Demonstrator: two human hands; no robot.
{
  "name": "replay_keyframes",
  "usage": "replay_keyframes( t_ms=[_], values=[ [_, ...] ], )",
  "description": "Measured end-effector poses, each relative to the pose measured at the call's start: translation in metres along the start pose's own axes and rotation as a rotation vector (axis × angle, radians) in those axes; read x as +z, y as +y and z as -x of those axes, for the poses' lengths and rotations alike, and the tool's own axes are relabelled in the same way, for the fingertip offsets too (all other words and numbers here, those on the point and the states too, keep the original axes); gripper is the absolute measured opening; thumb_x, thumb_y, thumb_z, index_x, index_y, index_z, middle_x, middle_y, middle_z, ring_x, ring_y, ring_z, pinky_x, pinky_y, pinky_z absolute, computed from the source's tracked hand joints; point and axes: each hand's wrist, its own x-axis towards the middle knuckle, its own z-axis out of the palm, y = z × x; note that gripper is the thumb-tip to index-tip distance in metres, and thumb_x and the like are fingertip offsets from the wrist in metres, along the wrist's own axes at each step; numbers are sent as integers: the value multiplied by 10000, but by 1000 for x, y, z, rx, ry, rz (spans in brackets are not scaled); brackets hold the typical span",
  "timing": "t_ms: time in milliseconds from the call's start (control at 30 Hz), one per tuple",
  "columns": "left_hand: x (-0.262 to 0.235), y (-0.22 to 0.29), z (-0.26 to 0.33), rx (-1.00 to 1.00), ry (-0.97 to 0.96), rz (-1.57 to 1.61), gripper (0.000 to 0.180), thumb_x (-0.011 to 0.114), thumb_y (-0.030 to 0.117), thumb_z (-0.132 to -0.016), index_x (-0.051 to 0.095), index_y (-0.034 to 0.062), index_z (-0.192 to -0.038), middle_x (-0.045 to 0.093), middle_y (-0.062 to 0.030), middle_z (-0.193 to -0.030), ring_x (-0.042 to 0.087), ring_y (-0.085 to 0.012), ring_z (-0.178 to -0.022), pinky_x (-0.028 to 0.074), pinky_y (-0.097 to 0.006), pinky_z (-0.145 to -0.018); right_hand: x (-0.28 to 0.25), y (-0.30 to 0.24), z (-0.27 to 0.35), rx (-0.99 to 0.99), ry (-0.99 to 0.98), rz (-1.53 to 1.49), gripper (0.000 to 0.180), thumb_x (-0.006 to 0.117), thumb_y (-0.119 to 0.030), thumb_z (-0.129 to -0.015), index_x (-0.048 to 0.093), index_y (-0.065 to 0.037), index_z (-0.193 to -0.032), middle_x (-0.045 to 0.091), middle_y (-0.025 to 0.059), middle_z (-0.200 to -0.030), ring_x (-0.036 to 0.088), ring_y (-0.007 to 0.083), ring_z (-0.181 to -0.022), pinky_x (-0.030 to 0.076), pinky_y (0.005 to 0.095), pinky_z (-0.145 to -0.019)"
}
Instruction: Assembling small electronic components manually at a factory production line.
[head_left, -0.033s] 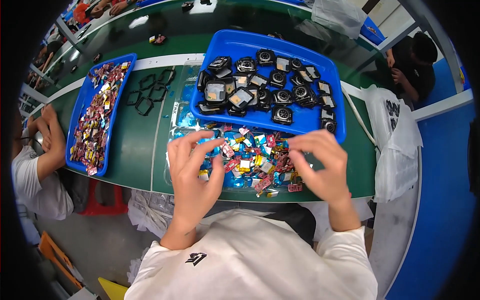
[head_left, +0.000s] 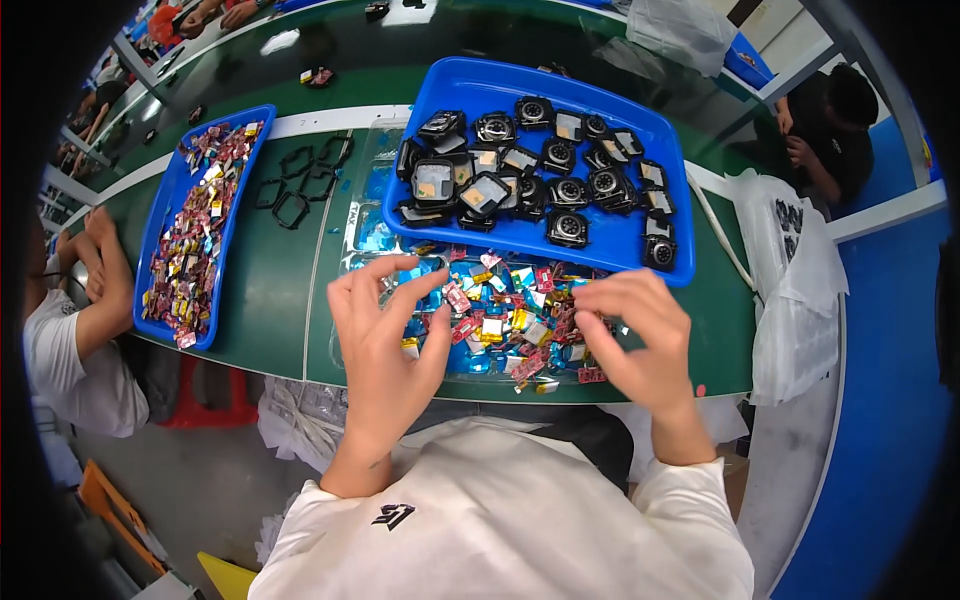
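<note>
My left hand (head_left: 388, 325) hovers over the left part of a clear plastic tray (head_left: 352, 262), its thumb and fingers apart with nothing seen between them. My right hand (head_left: 640, 335) is over the tray's right side, thumb and curved fingers apart and nothing visible in its grasp. Between the hands lies a jumbled heap of small red circuit boards with silver and yellow battery cells (head_left: 492, 330), with blue film among them. Just beyond, a blue tray (head_left: 662, 150) overlaps the clear tray and holds many black watch cases (head_left: 568, 228), some showing round backs, others open frames.
A long blue tray (head_left: 150, 250) at the left is heaped with similar boards and cells. Several black frames (head_left: 292, 210) lie on the green table (head_left: 270, 320). White plastic wrapping (head_left: 795, 300) hangs at the right edge. People sit at left and far right.
Both hands have shifted very slightly to the left. The heap and the trays look the same, apart from a small shift of the view.
</note>
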Motion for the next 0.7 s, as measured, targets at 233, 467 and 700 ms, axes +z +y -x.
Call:
replay_keyframes(
  t_ms=[233,467,700],
  values=[
    [8,-6,-4,-22,-107,-178,203,689,35,-712,690,108,-901,562,-56,-1024,458,-260,-981,328,-371,-808,24,-7,2,-7,120,-133,110,710,-3,-695,665,-19,-794,675,80,-817,606,241,-747,479,328,-668],
    [1,-8,-4,-3,-4,-91,101,706,80,-715,660,105,-802,601,-24,-913,501,-223,-897,316,-362,-732,44,-24,-8,-88,41,-72,228,766,-92,-653,670,-57,-857,655,55,-927,574,245,-823,440,359,-728],
    [-8,9,-3,28,-66,194,67,687,102,-763,644,83,-810,604,-19,-884,501,-205,-867,335,-341,-773,48,-30,3,-99,63,-10,217,760,-59,-591,674,-76,-789,650,22,-859,559,228,-794,405,353,-731]
  ],
)
